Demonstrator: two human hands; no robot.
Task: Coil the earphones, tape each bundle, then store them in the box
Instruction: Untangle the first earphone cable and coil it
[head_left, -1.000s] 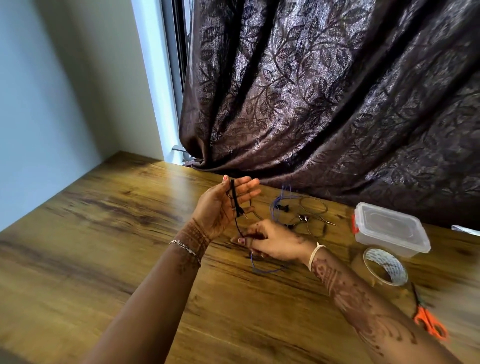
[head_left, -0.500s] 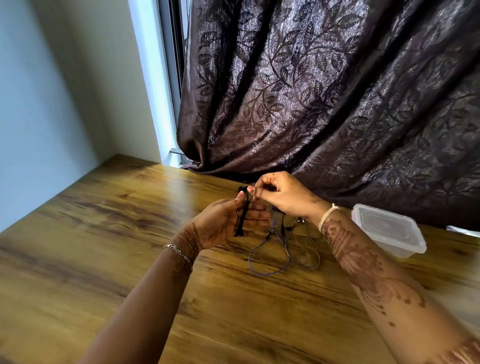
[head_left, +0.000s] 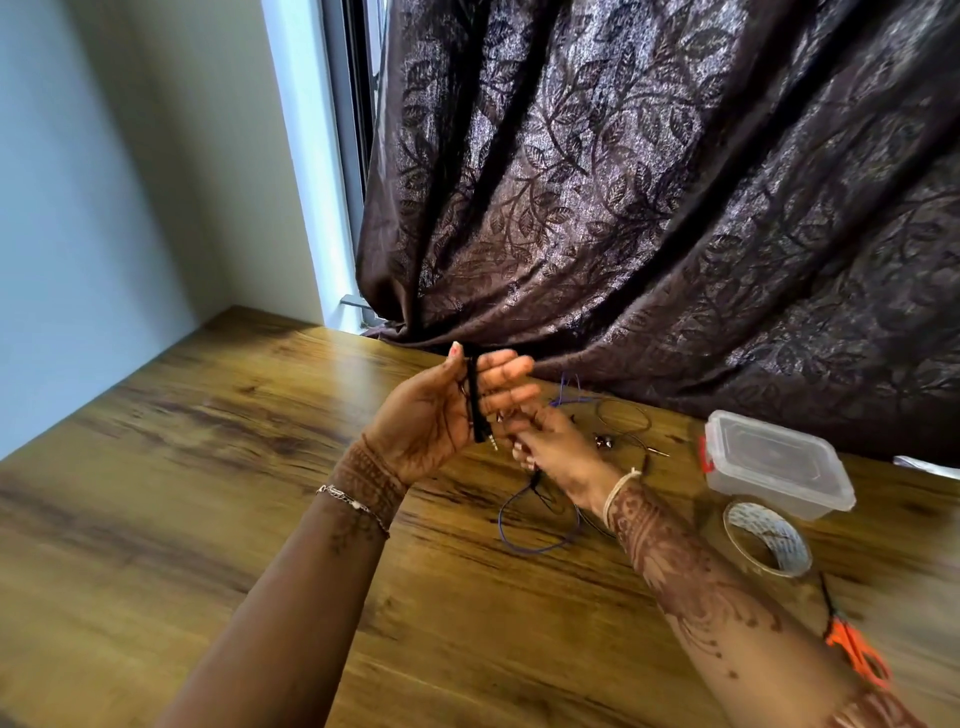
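- Two hands: your left hand (head_left: 441, 415) spread, black earphones (head_left: 474, 400) wound across its fingers; right hand (head_left: 558, 449) pinches their cord.
- Tape roll (head_left: 782, 538) right of right hand, core print blurred.
- Wooden table (head_left: 208, 493); curtain (head_left: 675, 208) beyond.

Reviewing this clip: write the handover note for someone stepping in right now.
The left hand is open, palm up, with the earphone cable wound across its straight fingers.
The right hand pinches that cable just below the coil.
Its loose tail lies looped on the table; a second earphone set lies uncoiled beyond the right hand.
The box, lid on, the tape roll and the scissors sit to the right.
Done: part of the first coil.
Left: finish it, tape it, coil and tape the other set, box both.
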